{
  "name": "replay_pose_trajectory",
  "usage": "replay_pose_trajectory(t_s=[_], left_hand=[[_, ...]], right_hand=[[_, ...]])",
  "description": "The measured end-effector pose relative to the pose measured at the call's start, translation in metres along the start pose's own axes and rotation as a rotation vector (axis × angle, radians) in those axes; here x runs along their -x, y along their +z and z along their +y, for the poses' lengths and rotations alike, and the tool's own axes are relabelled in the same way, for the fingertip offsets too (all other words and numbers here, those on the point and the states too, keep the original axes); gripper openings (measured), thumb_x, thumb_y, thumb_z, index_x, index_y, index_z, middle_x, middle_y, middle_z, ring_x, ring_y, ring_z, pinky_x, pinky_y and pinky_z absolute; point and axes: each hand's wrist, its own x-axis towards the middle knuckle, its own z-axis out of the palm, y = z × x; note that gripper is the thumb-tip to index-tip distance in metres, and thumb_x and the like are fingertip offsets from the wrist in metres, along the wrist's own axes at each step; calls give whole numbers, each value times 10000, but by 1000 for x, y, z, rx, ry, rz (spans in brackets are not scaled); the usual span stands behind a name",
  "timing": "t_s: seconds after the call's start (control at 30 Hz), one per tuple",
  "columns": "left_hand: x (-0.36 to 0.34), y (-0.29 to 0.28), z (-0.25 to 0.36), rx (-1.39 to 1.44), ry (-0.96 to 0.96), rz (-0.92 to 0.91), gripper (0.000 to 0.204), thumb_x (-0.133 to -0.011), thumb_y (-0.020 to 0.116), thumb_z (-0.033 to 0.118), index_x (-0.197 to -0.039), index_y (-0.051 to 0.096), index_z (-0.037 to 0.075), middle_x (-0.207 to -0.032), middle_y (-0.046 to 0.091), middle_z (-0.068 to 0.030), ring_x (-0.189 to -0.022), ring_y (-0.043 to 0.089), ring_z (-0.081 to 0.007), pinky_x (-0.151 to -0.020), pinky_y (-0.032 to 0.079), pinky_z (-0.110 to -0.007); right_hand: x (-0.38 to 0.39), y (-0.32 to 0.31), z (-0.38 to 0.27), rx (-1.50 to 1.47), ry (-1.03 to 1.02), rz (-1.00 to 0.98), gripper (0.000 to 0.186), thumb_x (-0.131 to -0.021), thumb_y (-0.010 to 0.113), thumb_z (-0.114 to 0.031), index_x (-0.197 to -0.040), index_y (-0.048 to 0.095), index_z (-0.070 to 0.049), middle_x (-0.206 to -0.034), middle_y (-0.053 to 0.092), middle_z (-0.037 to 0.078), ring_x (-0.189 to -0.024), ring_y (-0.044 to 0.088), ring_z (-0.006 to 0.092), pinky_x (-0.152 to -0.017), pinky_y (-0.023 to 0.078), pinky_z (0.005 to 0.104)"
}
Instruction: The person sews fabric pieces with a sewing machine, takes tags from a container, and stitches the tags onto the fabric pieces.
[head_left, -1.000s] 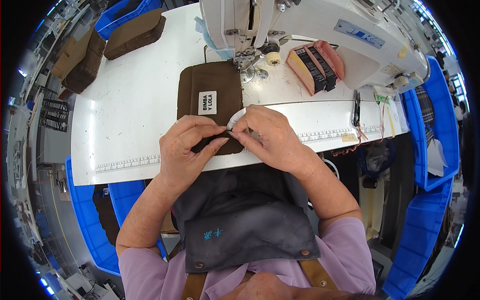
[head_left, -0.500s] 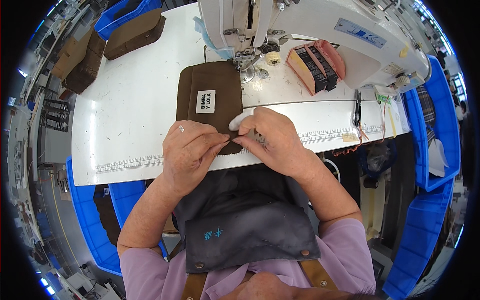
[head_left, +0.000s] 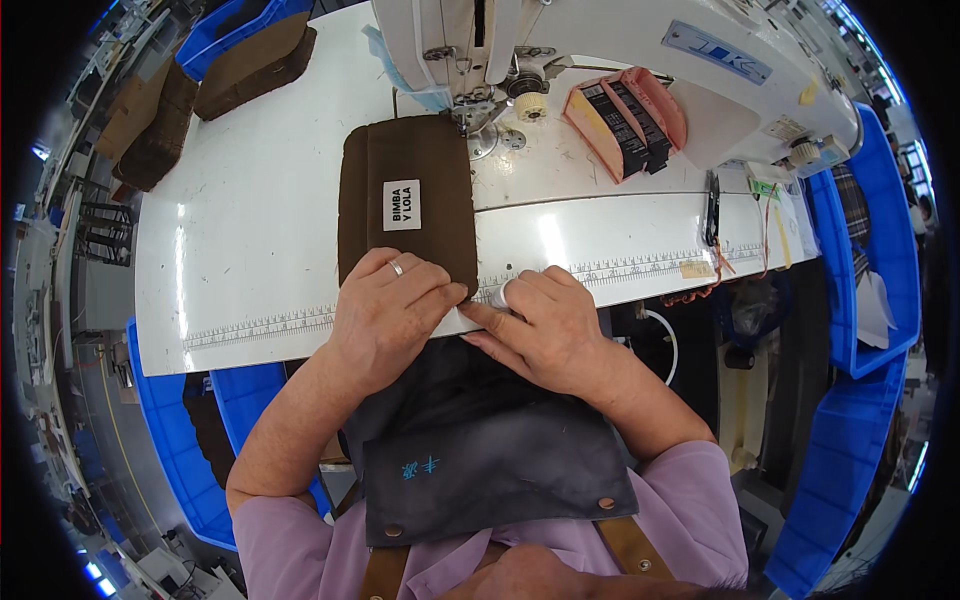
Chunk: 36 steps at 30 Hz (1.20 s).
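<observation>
A brown padded fabric panel (head_left: pixel 425 160) with a white label (head_left: pixel 402 205) lies on the white sewing table, its far right corner by the presser foot (head_left: pixel 481 140) of the sewing machine. My left hand (head_left: pixel 385 315) covers the near edge, its fingertips closed on the fabric near the right corner. Against that same corner, my right hand (head_left: pixel 540 330) has its fingers curled and its index fingertip meeting the left fingertips. A white cover (head_left: pixel 502 294) shows on one right finger. The fabric's very corner is hidden under the fingers.
A pink case with black pieces (head_left: pixel 625 125) stands right of the needle area. Black thread snips (head_left: pixel 712 208) lie farther right. Brown padded pieces (head_left: pixel 255 65) rest at the far left. Blue bins (head_left: pixel 845 250) flank the table, and a ruler strip (head_left: pixel 640 265) runs along its front edge.
Both hands have moved slightly nearer the table's front edge. My left hand now lies lower over the panel, and the right thumb has parted from the index fingertip. The whole view has shifted slightly.
</observation>
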Motion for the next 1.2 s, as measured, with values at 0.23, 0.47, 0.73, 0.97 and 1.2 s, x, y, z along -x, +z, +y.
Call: replay_pose_trajectory(t_s=[0.23,0.47,0.73,0.97,1.2], left_hand=[[2,-1,-2,-37,41,10,260,-747,689,102,-996,753,60,-912,670,-25,-857,674,-185,-829,510,-362],[1,-3,-4,-58,77,5,289,-751,691,120,-1021,766,48,-899,657,-20,-834,659,-184,-819,516,-360],[-2,-9,-2,-59,102,-55,325,-771,681,116,-1073,752,19,-942,660,-34,-874,658,-200,-834,522,-370],[-7,-26,7,-48,45,-202,300,-781,694,86,-1068,752,22,-1047,685,-66,-941,683,-231,-790,560,-370],[-8,-14,1,16,72,-119,223,-731,778,24,-948,732,44,-990,715,-64,-855,705,-231,-726,567,-360]], right_hand=[[0,2,1,-4,-5,20,378,-740,856,-254,-1083,754,-131,-790,497,1,-706,552,187,-627,400,349],[-2,1,1,-11,0,-6,351,-753,845,-229,-1061,728,-109,-819,525,-1,-753,585,176,-657,417,348],[-2,0,1,-23,4,0,323,-757,844,-215,-1036,730,-99,-812,517,6,-740,584,179,-643,416,352],[-3,-3,2,-65,35,-28,271,-784,839,-214,-1016,736,-119,-805,520,20,-717,587,196,-625,420,358],[-5,-12,9,-223,155,-4,225,-794,832,-174,-982,723,-118,-816,533,41,-688,585,249,-624,458,391]])
